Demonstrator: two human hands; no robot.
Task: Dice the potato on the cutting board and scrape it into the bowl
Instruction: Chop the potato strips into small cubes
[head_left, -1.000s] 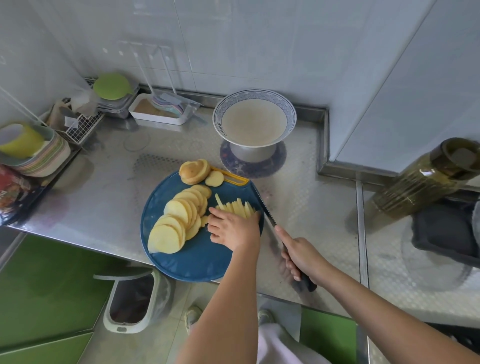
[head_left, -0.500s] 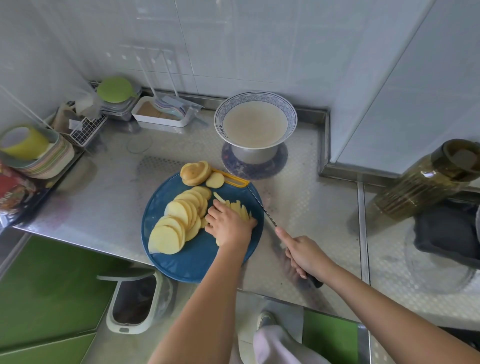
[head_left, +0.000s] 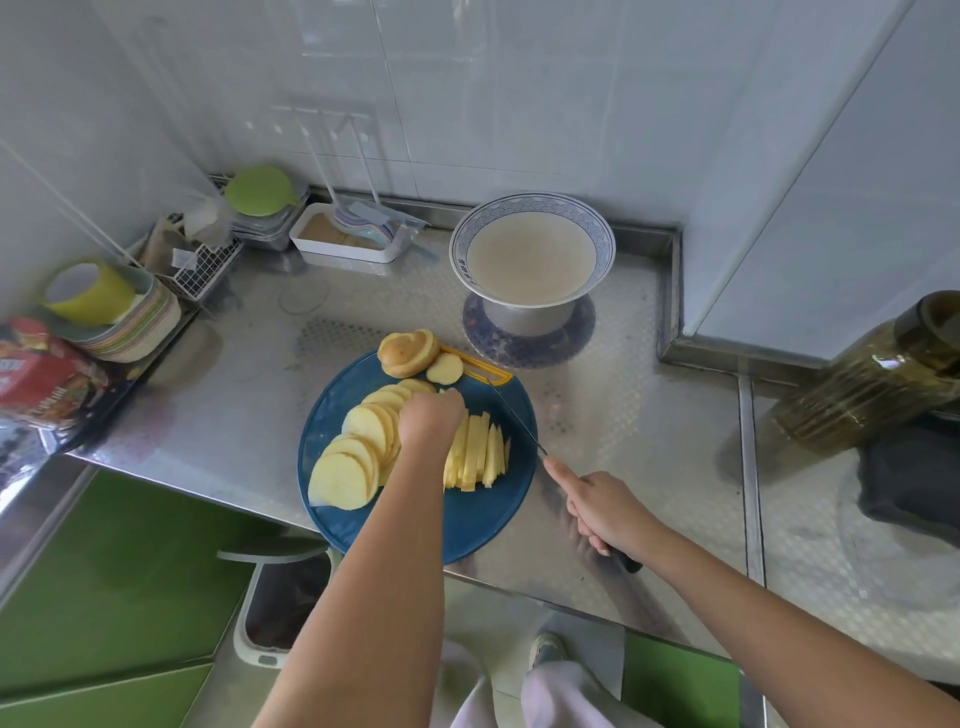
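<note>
A round blue cutting board (head_left: 467, 525) lies on the steel counter. On its left is a fanned row of potato slices (head_left: 353, 462). To their right lie potato strips (head_left: 480, 452), cut lengthwise. My left hand (head_left: 428, 415) rests curled on the slices and strips at the far end of the pile. My right hand (head_left: 602, 512) grips the knife (head_left: 514, 415) by its black handle, the blade edge-on over the board's right side, beside the strips. A potato end piece (head_left: 408, 351) and a small slice (head_left: 445, 368) sit at the board's far edge. The blue-rimmed bowl (head_left: 530, 249) stands behind.
A white tray (head_left: 348, 241), a green lid (head_left: 260, 189), a wire rack and stacked plates with a yellow cup (head_left: 88, 291) crowd the back left. A ribbed olive jar (head_left: 878, 374) lies at the right. A bin (head_left: 280, 597) stands below the counter's front edge.
My left hand shifted toward the far end of the pile, uncovering the row of cut strips. The knife blade swung slightly away from the strips.
</note>
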